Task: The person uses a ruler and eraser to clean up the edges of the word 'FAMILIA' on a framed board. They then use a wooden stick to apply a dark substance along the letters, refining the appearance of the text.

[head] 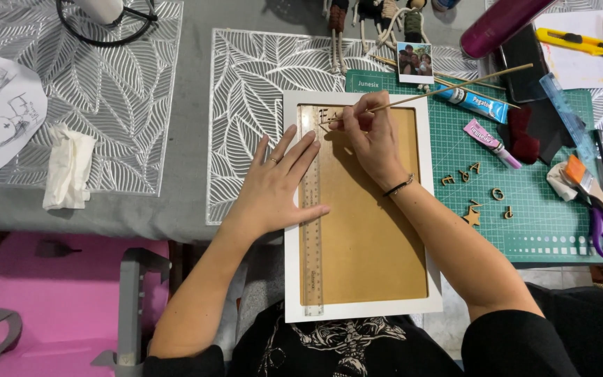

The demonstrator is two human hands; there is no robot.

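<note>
While the left hand lies flat, grip released, pinning the clear ruler on the white frame, the right hand pinches a thin, light, likely brittle wooden stick near its tip.

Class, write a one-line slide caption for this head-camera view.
Left hand steadies a ruler on a white-framed board while the right hand works a thin wooden stick near small wooden letters.

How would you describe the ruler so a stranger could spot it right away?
Find the white picture frame with the tan backing, in front of the person. The ruler lies lengthwise along its left inner edge, under the left hand. It is clear, long and marked, unlike the thin wooden stick.
</note>
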